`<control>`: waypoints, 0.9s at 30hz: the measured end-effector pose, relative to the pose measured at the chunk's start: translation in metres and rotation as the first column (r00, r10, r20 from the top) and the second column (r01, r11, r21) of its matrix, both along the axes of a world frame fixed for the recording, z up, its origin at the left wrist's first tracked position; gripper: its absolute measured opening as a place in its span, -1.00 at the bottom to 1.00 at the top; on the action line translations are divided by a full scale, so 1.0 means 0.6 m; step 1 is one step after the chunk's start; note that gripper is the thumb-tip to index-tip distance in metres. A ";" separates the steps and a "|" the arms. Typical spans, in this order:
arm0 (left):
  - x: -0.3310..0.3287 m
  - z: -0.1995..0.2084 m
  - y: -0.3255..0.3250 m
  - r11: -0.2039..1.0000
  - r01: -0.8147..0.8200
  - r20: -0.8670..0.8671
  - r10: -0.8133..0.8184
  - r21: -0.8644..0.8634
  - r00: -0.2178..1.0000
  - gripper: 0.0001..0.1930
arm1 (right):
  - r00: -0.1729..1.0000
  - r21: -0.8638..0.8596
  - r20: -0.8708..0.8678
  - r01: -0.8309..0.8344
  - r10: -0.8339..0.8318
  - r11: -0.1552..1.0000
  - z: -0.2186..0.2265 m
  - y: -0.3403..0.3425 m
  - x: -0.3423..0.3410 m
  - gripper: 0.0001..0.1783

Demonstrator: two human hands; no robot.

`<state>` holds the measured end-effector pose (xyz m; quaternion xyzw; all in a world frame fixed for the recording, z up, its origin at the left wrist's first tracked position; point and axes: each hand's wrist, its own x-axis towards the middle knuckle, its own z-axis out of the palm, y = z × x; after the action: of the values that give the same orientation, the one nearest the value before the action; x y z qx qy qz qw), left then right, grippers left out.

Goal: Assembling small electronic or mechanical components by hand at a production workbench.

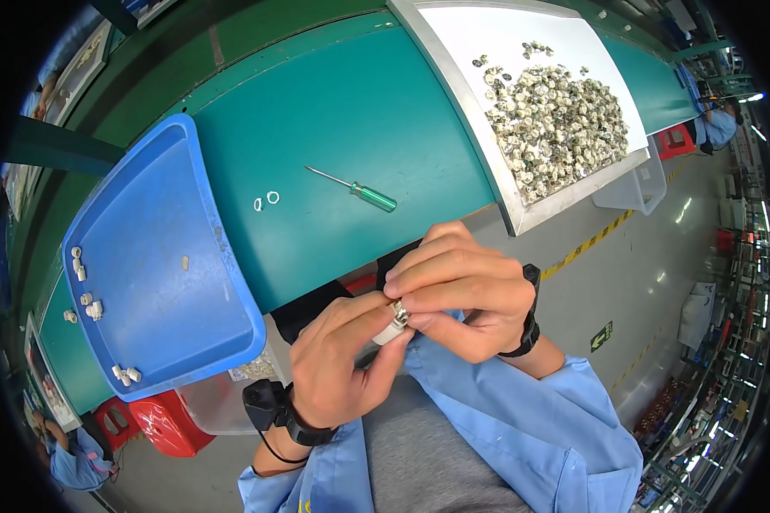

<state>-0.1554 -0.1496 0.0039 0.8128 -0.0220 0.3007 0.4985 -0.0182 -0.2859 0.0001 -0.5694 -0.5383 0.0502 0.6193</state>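
Between the two hands, in the head view, a white fitting (388,334) and a shiny metal piece (400,313) meet end to end, held off the table over the lap. The left hand (338,355) pinches the fitting between thumb and fingers, with no gap left; the right hand (475,291) has its thumb and fingertips closed on the metal piece. Whether the two are fully seated cannot be told, as the fingers cover the join.

By the look of it, the work is at an early point: a few white pieces (95,310) sit along the left side of the blue tray (162,214), perhaps done, while a big heap of small parts (556,128) remains on the metal-edged tray (453,94).

The near edge of the green table (342,111) runs just beyond the hands, and a corner of each tray seems to jut past it. Between the trays is a broad stretch with room around the screwdriver (373,197) and two rings (273,197). The blue tray's rim is the nearest raised edge to the left hand.
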 end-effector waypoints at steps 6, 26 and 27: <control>-0.003 -0.003 -0.004 1.000 -0.017 0.023 0.017 -0.016 1.000 -0.59 | 0.999 0.038 -0.052 0.001 0.001 0.999 -0.010 -0.001 -0.015 -0.81; -0.022 -0.009 -0.015 0.998 -0.062 0.004 0.061 0.017 0.998 -0.49 | 0.936 0.110 -0.351 0.012 0.028 0.994 -0.013 0.001 -0.037 -0.79; -0.022 -0.009 -0.013 0.998 -0.060 -0.001 0.060 0.014 0.998 -0.49 | 0.946 0.101 -0.317 -0.034 0.064 0.994 -0.010 0.000 -0.029 -0.80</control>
<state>-0.1683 -0.1575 -0.0017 0.8167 0.0007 0.3147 0.4837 -0.0358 -0.2859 -0.0060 -0.5105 -0.4466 0.1317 0.7229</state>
